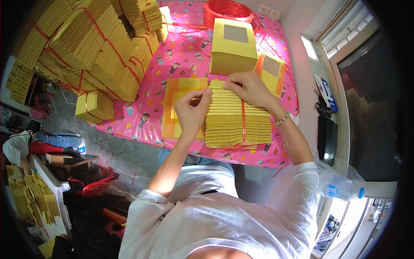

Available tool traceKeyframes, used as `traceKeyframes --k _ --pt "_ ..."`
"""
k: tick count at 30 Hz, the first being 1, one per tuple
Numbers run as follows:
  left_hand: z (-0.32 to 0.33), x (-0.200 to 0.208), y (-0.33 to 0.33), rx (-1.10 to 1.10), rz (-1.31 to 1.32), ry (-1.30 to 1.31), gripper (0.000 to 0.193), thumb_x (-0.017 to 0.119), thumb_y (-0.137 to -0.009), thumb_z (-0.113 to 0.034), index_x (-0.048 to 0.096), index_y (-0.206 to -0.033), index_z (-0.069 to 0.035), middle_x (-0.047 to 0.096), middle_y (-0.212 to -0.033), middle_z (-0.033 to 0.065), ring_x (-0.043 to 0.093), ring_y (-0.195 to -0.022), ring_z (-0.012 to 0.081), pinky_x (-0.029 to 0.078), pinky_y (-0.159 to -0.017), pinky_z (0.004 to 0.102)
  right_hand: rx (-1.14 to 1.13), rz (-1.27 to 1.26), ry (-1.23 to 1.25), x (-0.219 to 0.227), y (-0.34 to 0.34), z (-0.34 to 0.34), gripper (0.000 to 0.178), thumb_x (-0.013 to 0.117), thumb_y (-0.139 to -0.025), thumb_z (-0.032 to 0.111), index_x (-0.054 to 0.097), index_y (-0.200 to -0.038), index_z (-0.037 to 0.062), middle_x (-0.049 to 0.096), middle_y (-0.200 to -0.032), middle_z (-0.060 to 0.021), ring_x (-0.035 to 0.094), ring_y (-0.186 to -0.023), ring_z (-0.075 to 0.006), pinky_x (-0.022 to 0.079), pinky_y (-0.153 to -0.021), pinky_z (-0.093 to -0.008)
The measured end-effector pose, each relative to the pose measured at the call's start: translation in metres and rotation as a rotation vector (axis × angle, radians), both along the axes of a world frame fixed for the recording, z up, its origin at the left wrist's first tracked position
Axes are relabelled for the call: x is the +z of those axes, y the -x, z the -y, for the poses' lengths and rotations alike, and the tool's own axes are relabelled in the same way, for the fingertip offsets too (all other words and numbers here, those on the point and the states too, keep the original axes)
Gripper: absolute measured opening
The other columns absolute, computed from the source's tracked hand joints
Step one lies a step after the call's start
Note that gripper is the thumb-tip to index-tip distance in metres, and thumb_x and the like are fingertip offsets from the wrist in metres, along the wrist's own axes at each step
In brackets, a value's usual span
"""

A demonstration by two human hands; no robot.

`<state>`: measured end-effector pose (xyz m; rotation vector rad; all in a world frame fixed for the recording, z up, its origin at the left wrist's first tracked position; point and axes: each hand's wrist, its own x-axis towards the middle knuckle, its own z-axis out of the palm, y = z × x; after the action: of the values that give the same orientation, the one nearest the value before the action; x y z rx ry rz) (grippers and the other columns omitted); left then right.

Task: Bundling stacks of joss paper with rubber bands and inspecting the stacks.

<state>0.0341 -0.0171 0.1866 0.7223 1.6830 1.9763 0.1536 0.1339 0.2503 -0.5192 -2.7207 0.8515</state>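
A bundle of yellow paper packs (238, 127) lies in front of me near the table's front edge, its layered edges facing me. One red strap (243, 123) runs over it. At its far left corner my left hand (192, 111) is closed in a pinch. My right hand (249, 88) bends over the far end, fingers closed; a bracelet circles that wrist. Between the two hands a yellow paper edge (217, 83) shows. What either hand pinches is too small to tell. Under the bundle's left side is a flat yellow-and-orange sheet (169, 108).
A yellow block with a grey panel (236, 34) stands beyond the bundle, beside an orange-edged sheet (279, 77). Farther back is a red strap coil (224, 15). Tall strapped yellow stacks (92, 52) fill the left. Another person (19, 146) bends at far left. A window lies right.
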Motion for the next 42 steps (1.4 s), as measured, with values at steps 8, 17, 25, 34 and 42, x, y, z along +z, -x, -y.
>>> traceKeyframes --k 8,17,25,34,42 --pt "0.0 -0.002 0.001 -0.012 -0.005 -0.05 0.016 0.071 -0.083 -0.013 0.071 -0.088 0.002 0.067 -0.07 0.0023 0.06 -0.062 0.0055 0.046 -0.056 0.0201 0.011 0.007 -0.046 -0.002 0.003 -0.001 0.023 0.06 -0.087 0.021 0.064 -0.082 -0.0008 0.057 -0.066 -0.0158 0.054 -0.058 -0.0265 0.041 -0.057 -0.0359" --pt "0.0 -0.004 0.0 -0.009 -0.029 -0.042 0.016 0.071 -0.083 -0.014 0.072 -0.087 0.002 0.067 -0.07 0.0034 0.06 -0.062 0.0059 0.047 -0.056 0.0203 0.066 -0.072 -0.008 -0.002 0.005 -0.004 0.02 0.062 -0.086 0.02 0.064 -0.082 0.0004 0.058 -0.067 -0.015 0.055 -0.059 -0.0263 0.041 -0.057 -0.0359" --pt "-0.002 -0.007 0.002 -0.019 -0.045 -0.039 0.016 0.071 -0.083 -0.013 0.071 -0.088 0.002 0.069 -0.074 0.0053 0.063 -0.067 0.0076 0.049 -0.059 0.0207 0.046 -0.067 -0.001 -0.005 0.001 0.0 0.022 0.061 -0.087 0.021 0.063 -0.081 -0.0001 0.057 -0.066 -0.0139 0.054 -0.059 -0.0247 0.041 -0.057 -0.0353" --pt "0.001 -0.005 0.0 -0.026 -0.039 0.004 0.015 0.071 -0.083 -0.013 0.071 -0.088 0.001 0.069 -0.076 0.0053 0.064 -0.071 0.0089 0.051 -0.064 0.0229 0.03 -0.127 -0.005 -0.01 -0.005 0.001 0.022 0.06 -0.088 0.021 0.062 -0.083 -0.0006 0.056 -0.068 -0.0127 0.052 -0.06 -0.0225 0.041 -0.058 -0.0341" --pt "-0.002 -0.005 0.0 -0.024 -0.036 -0.021 0.015 0.071 -0.082 -0.013 0.071 -0.088 0.001 0.069 -0.076 0.0045 0.064 -0.07 0.0088 0.051 -0.064 0.0223 0.032 -0.155 -0.02 -0.009 -0.007 0.0 0.021 0.061 -0.087 0.02 0.062 -0.083 -0.0011 0.057 -0.069 -0.0125 0.054 -0.061 -0.0221 0.042 -0.058 -0.0332"
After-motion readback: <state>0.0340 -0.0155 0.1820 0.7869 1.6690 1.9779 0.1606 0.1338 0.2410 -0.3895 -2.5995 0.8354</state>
